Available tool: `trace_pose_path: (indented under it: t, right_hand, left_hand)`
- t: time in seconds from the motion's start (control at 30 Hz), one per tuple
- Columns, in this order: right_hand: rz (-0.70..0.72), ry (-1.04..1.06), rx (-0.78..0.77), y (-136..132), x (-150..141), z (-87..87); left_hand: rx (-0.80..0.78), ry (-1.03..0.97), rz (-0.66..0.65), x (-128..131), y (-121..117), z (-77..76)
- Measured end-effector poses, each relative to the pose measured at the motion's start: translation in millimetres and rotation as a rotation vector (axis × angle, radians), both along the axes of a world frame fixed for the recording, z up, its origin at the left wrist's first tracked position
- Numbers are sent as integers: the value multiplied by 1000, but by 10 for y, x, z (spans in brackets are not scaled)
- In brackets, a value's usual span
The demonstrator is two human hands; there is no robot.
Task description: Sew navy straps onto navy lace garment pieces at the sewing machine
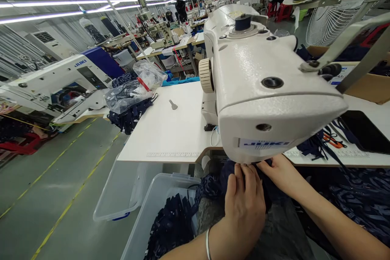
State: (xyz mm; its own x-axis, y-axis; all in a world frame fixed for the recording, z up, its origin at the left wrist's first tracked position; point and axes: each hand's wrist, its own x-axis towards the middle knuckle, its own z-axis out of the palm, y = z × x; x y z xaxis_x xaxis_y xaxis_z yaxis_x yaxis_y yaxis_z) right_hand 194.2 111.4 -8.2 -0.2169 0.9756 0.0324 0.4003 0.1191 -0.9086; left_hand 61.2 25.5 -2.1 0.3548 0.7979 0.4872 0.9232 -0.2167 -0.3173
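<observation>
A white sewing machine (274,118) fills the middle of the view, with its needle area hidden below the head. Just under it, my left hand (246,201) is closed on dark navy fabric (226,172), fingers bent down into the cloth. My right hand (278,172) is close beside it, thumb and fingers pinched on the same fabric. Its fingertips are partly hidden by the machine. From the cloth, a bunched navy strip (209,187) runs left and down toward a clear plastic bin (146,215).
Navy straps (170,227) are heaped in the bin. The white table (170,130) carries a small metal piece (173,105) and plastic bags (131,93). On the right lie a black phone (367,130), orange-handled snips (333,140) and more navy fabric (359,199).
</observation>
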Motion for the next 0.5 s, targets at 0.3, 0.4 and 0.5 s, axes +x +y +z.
trace_pose_path:
  t: [0.3, 0.4, 0.5]
  right_hand:
    - [3, 29, -6, -1, -5, -14]
    - [1, 18, -33, 3, -8, -9]
    - [5, 34, -47, 8, -15, 5]
  left_hand:
    - [-14, 5, -9, -1, 4, -23]
    - [-10, 6, 0, 3, 2, -30]
    - [0, 3, -1, 6, -2, -39]
